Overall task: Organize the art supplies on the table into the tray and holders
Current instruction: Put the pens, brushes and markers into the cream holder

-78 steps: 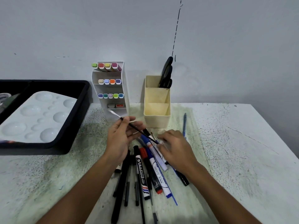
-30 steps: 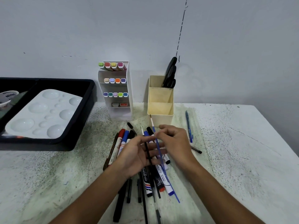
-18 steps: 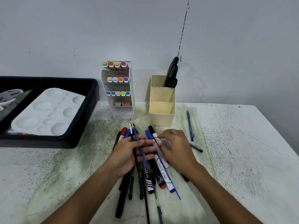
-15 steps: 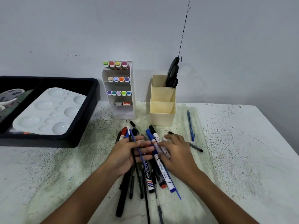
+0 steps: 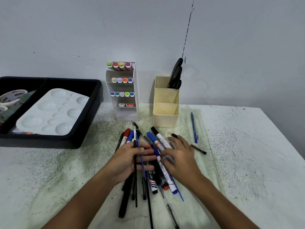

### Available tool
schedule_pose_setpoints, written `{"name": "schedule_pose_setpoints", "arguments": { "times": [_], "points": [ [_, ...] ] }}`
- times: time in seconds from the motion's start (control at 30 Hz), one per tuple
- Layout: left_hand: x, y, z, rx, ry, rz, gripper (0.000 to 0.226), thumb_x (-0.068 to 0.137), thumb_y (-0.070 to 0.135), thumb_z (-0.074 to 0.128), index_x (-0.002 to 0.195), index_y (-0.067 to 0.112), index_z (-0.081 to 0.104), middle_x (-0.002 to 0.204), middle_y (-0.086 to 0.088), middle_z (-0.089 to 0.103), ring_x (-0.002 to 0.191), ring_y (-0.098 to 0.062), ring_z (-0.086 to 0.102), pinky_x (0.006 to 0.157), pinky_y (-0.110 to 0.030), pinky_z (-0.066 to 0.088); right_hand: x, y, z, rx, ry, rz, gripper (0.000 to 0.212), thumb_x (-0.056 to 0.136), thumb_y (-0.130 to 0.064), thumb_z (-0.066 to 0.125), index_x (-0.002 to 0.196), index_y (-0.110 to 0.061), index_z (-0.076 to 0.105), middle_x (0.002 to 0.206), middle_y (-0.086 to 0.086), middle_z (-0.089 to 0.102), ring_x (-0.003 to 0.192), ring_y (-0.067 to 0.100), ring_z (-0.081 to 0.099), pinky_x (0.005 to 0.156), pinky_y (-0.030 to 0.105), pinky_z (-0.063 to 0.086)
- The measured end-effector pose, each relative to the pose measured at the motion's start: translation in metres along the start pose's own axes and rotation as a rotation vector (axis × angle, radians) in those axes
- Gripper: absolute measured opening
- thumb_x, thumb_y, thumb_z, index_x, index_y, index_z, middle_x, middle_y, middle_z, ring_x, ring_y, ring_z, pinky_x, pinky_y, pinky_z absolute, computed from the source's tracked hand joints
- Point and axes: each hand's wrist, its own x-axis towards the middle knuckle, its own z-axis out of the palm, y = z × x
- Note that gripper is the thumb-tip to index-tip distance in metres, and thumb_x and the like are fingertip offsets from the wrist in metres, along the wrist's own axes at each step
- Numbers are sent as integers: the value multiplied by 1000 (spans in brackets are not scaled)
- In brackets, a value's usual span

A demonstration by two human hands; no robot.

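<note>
Spreading — right hand over markers

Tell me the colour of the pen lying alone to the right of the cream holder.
Blue. The pen shows clearly in the head view, right of the cream holder.

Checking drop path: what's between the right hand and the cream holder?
Head view: whiteboard markers fan out from under the right hand toward the cream holder; a strip of bare table separates their caps from it.

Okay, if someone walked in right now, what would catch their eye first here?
Two hands over a heap of markers and pens mid-table: the left hand holds two thin brushes, the right hand lies flat. Behind stands a white rack of colored markers; far left, a black tray with a white palette.
</note>
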Motion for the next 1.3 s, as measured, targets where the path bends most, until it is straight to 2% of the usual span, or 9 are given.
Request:
{"name": "schedule_pose_setpoints", "arguments": {
  "times": [0.1,0.27,0.43,0.73,0.93,1.07,1.17,1.23,1.3],
  "points": [
    [-4,-1,-1,-6,20,46,24,100,0,40,118,-7,53,107,-24,69,95,-37,70,69,-48,60,0,-4,-1,93,3,3,29,82,-45,55,93,-28,75,144,0,44,144,27,17,109,48,16],
    [-11,-4,7,-48,-56,44,22,99,1,39,116,-5,53,108,-27,68,99,-40,68,74,-48,59,-5,0,1,8,21,25,17,84,-24,59,89,-25,75,142,6,48,142,33,24,109,55,21],
    [-6,-10,18,-74,-32,-14,21,99,-1,41,113,-5,56,111,-27,67,101,-38,67,68,-43,61,-4,5,-2,-26,49,78,19,84,-19,66,98,-26,76,146,8,45,143,33,22,112,51,21],
    [-13,-4,2,-66,-10,9,22,99,-1,40,113,-5,56,109,-23,69,97,-36,69,61,-38,61,-9,-3,-2,-50,-7,83,9,84,-33,71,87,-26,76,147,6,44,145,32,18,117,49,14],
    [-13,-6,-1,-140,-7,19,26,100,1,37,122,-6,50,109,-29,67,97,-43,67,72,-50,59,-8,-10,0,-277,71,58,8,66,-28,82,69,-25,76,125,14,63,125,45,48,99,60,39],
    [-11,-7,-3,-182,16,22,29,101,2,35,126,-6,48,108,-31,66,95,-42,68,72,-50,59,-9,-10,0,-299,98,76,11,63,-26,84,63,-21,74,118,11,67,120,43,53,95,57,45],
    [-10,-7,-4,-221,15,21,30,102,5,33,126,-6,48,109,-31,66,95,-41,69,72,-49,59,-9,-7,-2,-207,74,115,7,74,-22,76,69,-17,75,127,9,62,130,37,45,104,48,37],
    [-10,-8,-4,-226,10,11,30,101,6,35,125,-5,49,110,-31,66,96,-41,68,72,-49,59,-7,-9,-9,-13,42,188,11,82,-21,69,76,-15,75,133,4,58,135,28,37,106,36,31],
    [-12,-8,-3,-228,-1,-7,30,99,7,36,122,-4,52,112,-30,65,97,-40,68,73,-49,59,-4,-16,-20,273,93,267,10,83,-18,69,74,-17,74,126,-2,59,129,18,42,100,32,35]
  ]
}}
